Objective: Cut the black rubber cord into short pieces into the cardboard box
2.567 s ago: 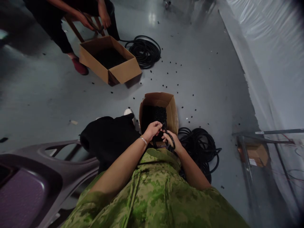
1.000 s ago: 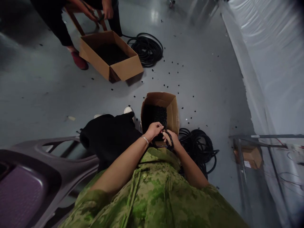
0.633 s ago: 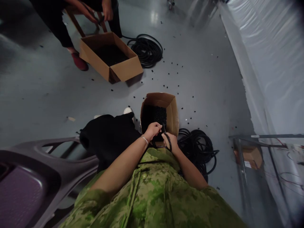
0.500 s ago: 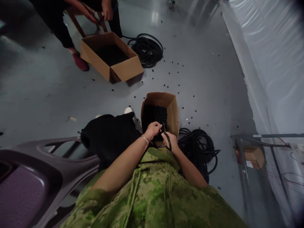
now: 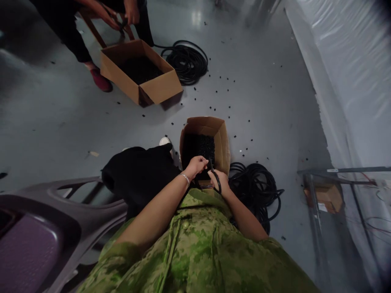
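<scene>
Above the near edge of an open cardboard box (image 5: 222, 142), my left hand (image 5: 198, 166) is closed in a pinch; the thing between its fingertips is too small to make out. My right hand (image 5: 220, 181) is wrapped round the black handles of scissors (image 5: 216, 177), whose blades point up toward my left fingertips. Small black pieces (image 5: 207, 145) lie inside the box below both hands. A coil of black tubing (image 5: 258, 185) rests on the floor just right of the box.
A person's hands (image 5: 132, 11) are over a second cardboard box (image 5: 161, 87) at the upper left, beside another black coil (image 5: 187, 63). Small black pieces dot the floor. A purple chair (image 5: 30, 248) stands at lower left, a metal frame (image 5: 351, 170) at right.
The view has shifted slightly, so the boxes sit a little further left and up. My hands keep nearly the same pose, with the scissors still in my right hand.
</scene>
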A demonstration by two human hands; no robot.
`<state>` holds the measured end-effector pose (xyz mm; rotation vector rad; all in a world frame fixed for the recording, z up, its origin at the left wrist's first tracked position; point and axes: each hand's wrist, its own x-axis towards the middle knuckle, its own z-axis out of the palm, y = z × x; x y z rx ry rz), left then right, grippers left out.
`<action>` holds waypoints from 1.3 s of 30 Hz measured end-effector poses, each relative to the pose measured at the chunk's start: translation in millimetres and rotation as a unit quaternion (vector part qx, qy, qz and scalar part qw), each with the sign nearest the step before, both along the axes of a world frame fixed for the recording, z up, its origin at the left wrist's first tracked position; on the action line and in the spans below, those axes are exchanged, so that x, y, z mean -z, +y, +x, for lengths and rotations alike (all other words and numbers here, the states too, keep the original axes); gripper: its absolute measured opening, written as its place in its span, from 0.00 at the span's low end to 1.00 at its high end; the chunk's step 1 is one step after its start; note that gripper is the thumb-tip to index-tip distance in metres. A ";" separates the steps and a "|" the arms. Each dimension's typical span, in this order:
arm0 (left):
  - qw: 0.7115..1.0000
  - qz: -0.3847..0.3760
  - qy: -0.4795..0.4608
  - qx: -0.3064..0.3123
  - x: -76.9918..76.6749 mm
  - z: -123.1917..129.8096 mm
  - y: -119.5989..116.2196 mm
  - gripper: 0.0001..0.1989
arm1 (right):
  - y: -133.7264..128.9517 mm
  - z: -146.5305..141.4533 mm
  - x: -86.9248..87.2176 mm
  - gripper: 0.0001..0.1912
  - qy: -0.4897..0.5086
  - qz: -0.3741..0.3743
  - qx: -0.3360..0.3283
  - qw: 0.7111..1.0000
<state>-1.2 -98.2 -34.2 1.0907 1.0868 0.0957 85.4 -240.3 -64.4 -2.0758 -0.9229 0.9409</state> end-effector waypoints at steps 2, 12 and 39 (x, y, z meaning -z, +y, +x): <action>1.000 0.003 0.001 0.002 -1.5 -0.2 -0.1 0.13 | -0.7 -1.1 1.2 0.22 -0.002 0.001 0.001 1.000; 0.996 0.035 -0.013 0.078 0.2 -3.9 0.6 0.11 | -2.6 12.4 8.2 0.21 -0.021 -0.009 -0.024 0.999; 0.999 -0.005 0.018 -0.031 -0.3 -0.1 1.7 0.12 | -1.4 3.8 21.6 0.24 0.018 -0.025 0.008 0.999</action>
